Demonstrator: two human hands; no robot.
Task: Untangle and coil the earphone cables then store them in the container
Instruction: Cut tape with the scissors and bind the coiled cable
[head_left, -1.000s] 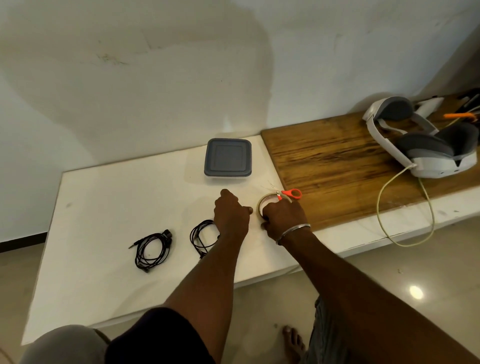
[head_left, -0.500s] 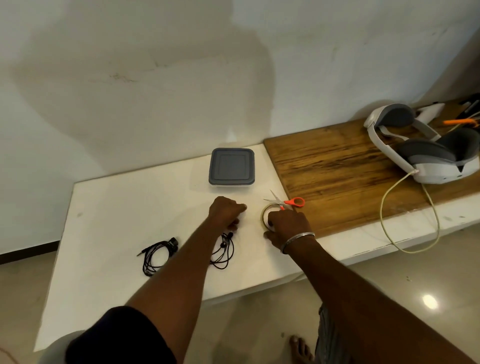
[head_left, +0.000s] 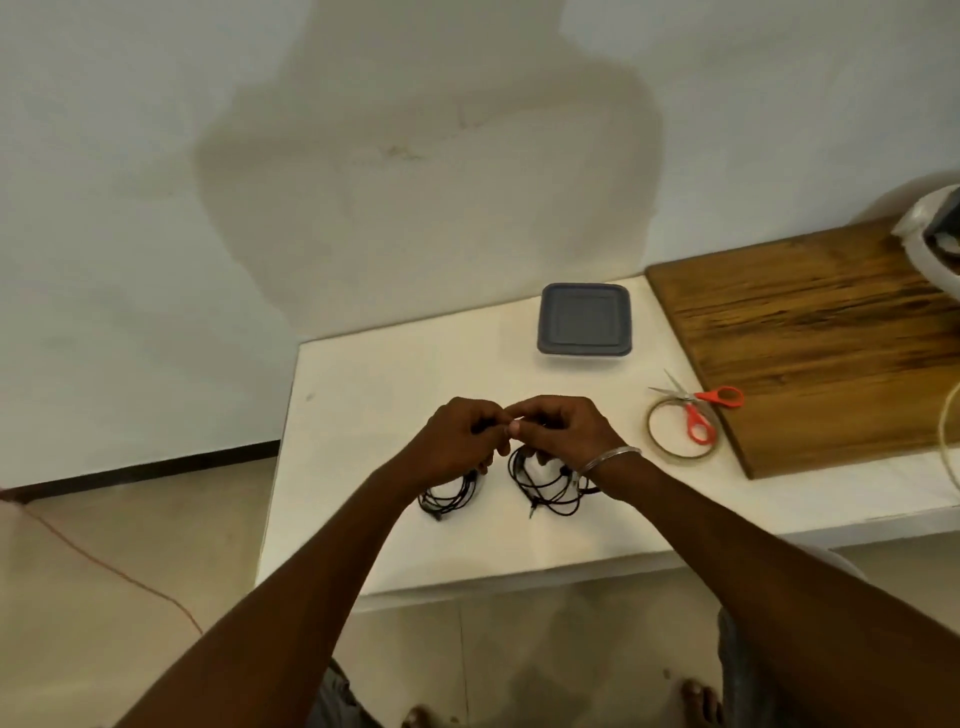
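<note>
Two black earphone bundles lie on the white table (head_left: 363, 384). The left bundle (head_left: 448, 497) sits partly under my left wrist. From the right bundle (head_left: 546, 489) a strand of cable rises to my fingers. My left hand (head_left: 457, 441) and my right hand (head_left: 563, 431) meet fingertip to fingertip just above the bundles, both pinching the cable between curled fingers. What exactly lies between the fingertips is too small to tell. The container (head_left: 584, 319), square with a grey lid on it, stands behind my hands near the wall.
A tape roll (head_left: 655, 441) with orange-handled scissors (head_left: 696, 413) across it lies right of my hands, at the edge of a wooden board (head_left: 831, 332). A white headset (head_left: 935, 239) shows at the far right. A thin orange cord (head_left: 104, 566) runs over the floor on the left.
My right hand has left the tape roll and joined my left hand over the right earphone bundle. The two bundles now lie closer together. The view has swung left.
</note>
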